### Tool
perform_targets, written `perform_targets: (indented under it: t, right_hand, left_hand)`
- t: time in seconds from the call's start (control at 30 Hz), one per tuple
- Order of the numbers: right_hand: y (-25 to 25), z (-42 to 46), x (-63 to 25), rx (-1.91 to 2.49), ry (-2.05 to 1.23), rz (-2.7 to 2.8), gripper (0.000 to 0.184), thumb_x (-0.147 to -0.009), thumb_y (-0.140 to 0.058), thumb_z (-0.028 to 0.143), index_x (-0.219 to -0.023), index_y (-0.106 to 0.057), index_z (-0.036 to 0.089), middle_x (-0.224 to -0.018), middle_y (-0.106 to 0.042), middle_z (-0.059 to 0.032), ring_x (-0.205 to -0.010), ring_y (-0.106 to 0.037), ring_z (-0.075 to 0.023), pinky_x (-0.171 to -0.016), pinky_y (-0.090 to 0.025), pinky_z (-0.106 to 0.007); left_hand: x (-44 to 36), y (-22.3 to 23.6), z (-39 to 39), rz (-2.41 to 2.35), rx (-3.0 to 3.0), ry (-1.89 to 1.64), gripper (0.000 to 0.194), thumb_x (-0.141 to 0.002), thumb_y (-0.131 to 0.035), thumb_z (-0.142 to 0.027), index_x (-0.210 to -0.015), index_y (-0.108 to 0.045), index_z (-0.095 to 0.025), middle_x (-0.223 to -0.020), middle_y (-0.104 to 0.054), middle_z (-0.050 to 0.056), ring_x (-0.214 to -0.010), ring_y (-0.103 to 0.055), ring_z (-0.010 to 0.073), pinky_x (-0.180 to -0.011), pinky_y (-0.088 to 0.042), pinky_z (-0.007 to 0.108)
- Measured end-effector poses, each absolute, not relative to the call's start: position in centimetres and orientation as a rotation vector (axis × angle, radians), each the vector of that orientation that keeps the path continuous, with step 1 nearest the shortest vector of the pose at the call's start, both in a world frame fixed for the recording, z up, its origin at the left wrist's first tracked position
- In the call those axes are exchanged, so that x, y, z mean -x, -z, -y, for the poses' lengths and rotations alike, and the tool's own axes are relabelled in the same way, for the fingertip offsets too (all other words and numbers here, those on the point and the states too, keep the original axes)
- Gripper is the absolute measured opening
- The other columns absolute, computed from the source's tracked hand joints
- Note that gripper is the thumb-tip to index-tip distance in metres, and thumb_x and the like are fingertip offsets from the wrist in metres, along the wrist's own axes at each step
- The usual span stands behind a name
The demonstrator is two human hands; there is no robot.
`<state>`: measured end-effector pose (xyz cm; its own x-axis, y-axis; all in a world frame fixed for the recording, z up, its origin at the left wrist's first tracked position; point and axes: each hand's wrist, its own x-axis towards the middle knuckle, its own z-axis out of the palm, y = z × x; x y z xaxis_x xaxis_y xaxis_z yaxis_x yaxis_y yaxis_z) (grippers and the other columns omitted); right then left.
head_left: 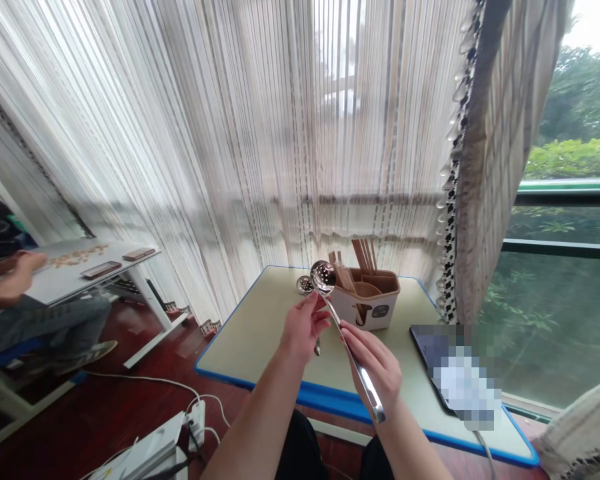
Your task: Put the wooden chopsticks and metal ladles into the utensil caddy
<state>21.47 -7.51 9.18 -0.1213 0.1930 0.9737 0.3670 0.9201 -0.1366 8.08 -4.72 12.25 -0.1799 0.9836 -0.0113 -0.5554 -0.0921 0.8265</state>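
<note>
A shiny metal slotted ladle [323, 276] with a perforated bowl is held up at a slant over the table [245, 333], bowl end away from me. My right hand [373, 360] is closed on its long handle, whose end reaches down across the palm. At the neck just under the bowl, my left hand [305, 325] pinches the ladle with thumb and fingers. Behind it lies a second slotted ladle [305, 285], its handle partly hidden by my left hand. To the right stands a utensil holder [387, 303] with chopsticks [364, 257] and wooden utensils [343, 273].
A dark tablet-like device [430, 367], partly blurred out, lies at the table's right side with a cable. Sheer curtains hang behind. At left, another person's hand [27, 263] is over a second table [65, 283] with small pieces. A power strip [197, 423] and cables are on the floor.
</note>
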Motion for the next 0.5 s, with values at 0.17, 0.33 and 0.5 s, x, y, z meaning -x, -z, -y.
perform_targets:
  t: [0.17, 0.33, 0.5]
  right_hand:
    - [-8.5, 8.1, -22.1, 0.429, 0.100, 1.729, 0.055, -0.071, -0.058, -0.003, -0.121, -0.054, 0.020, -0.111, -0.062, -0.0125, -0.097, -0.060, -0.0235, -0.077, -0.053, -0.038]
    - [-7.8, 8.2, -22.5, 0.446, 0.003, 1.698, 0.051, -0.072, -0.058, -0.002, -0.116, -0.058, 0.023, -0.106, -0.064, -0.0104, -0.095, -0.061, -0.0224, -0.074, -0.055, -0.035]
    - [-5.7, 7.9, -23.3, 0.488, -0.146, 1.722, 0.044, -0.075, -0.056, 0.002, -0.114, -0.058, 0.022, -0.106, -0.064, -0.0106, -0.095, -0.062, -0.0215, -0.075, -0.056, -0.032]
  left_hand:
    - [-6.4, -13.2, 4.8, -0.647, -0.660, -1.441, 0.024, -0.074, -0.065, -0.025, -0.092, -0.063, -0.009, -0.090, -0.067, 0.010, -0.061, -0.061, 0.0073, -0.047, -0.051, 0.014]
    - [-6.5, -13.7, 5.0, -0.622, -0.684, -1.514, 0.022, -0.072, -0.067, -0.019, -0.090, -0.064, -0.009, -0.085, -0.068, 0.008, -0.062, -0.062, 0.0070, -0.051, -0.051, 0.013]
    - [-7.2, -13.8, 5.2, -0.578, -0.670, -1.503, 0.025, -0.068, -0.069, -0.012, -0.093, -0.064, -0.010, -0.082, -0.068, 0.007, -0.062, -0.062, 0.0065, -0.052, -0.051, 0.012]
